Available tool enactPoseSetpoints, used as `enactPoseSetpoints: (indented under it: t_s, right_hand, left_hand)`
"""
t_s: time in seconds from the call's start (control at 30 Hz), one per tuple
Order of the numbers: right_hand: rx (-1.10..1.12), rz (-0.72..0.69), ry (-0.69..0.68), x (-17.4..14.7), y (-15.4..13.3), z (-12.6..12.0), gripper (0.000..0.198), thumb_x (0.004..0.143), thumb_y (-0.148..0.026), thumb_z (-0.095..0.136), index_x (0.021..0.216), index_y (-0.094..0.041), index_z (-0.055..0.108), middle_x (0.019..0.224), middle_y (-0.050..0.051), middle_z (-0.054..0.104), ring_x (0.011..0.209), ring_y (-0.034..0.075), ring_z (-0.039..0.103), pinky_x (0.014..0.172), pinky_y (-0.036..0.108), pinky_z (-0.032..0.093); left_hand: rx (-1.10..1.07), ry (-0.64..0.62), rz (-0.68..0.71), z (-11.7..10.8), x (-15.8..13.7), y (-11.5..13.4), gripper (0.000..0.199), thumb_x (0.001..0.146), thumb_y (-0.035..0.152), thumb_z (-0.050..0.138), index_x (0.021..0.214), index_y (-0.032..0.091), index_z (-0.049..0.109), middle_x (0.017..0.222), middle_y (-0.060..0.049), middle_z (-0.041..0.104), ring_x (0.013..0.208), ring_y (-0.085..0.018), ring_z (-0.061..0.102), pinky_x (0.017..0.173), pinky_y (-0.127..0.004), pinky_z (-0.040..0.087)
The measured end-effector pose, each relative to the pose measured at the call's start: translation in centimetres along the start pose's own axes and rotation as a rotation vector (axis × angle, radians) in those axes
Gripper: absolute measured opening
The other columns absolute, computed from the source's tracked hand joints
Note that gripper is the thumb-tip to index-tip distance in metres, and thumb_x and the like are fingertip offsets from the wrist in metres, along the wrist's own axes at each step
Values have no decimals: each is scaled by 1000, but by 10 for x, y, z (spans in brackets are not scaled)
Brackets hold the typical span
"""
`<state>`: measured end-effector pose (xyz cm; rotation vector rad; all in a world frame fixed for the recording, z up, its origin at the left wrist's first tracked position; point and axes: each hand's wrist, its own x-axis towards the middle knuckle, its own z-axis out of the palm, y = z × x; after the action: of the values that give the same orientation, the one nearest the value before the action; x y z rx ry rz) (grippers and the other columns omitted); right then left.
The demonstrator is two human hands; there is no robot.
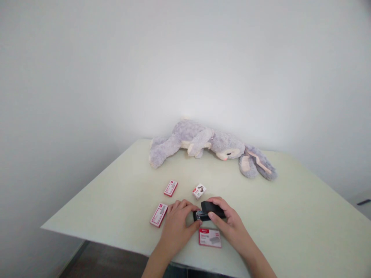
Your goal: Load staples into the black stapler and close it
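Black plastic stapler (209,211) sits gripped open between your left hand (177,224) and right hand (228,220); next, probably staples from the opened red-and-white staple box (210,237).

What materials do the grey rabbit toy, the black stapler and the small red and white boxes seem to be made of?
Rabbit toy: soft plush fabric, judging by its fuzzy, matte pile. Stapler, held by the left hand and right hand: probably black plastic, smooth; metal parts cannot be told. Small boxes: likely printed cardboard, flat with sharp edges.
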<state>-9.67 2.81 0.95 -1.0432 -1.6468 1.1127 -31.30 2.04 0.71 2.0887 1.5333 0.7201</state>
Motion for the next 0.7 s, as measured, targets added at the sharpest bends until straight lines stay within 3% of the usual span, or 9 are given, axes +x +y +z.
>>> enactPoseSetpoints:
  t_s: [0.47,0.53,0.63,0.7]
  right_hand:
    - [-128,-74,14,-1,-1,5,26,97,-41,62,121,-29,63,124,6,65,118,24,59,104,39,47]
    - [-185,-90,6,-1,0,6,26,97,-40,62,121,-30,64,123,6,66,118,24,59,111,43,41]
    - [-289,-115,0,-1,3,7,25,97,-39,64,120,-31,64,122,4,68,119,25,59,124,51,20]
    - [-316,-118,2,-1,5,7,26,96,-39,64,121,-32,64,123,3,68,120,25,59,126,54,13]
  left_hand:
    - [17,27,15,3,-1,-3,29,83,31,77,109,33,66,113,4,67,109,-24,56,91,-38,35]
    - [25,26,15,3,-1,-3,29,82,32,77,109,33,66,113,4,67,108,-23,56,91,-38,35]
    - [39,18,16,3,-1,-3,28,82,33,77,108,32,66,112,4,67,108,-23,56,91,-37,35]
    - [46,13,17,3,-1,-3,27,83,34,77,108,32,66,112,4,67,108,-23,56,91,-37,35]
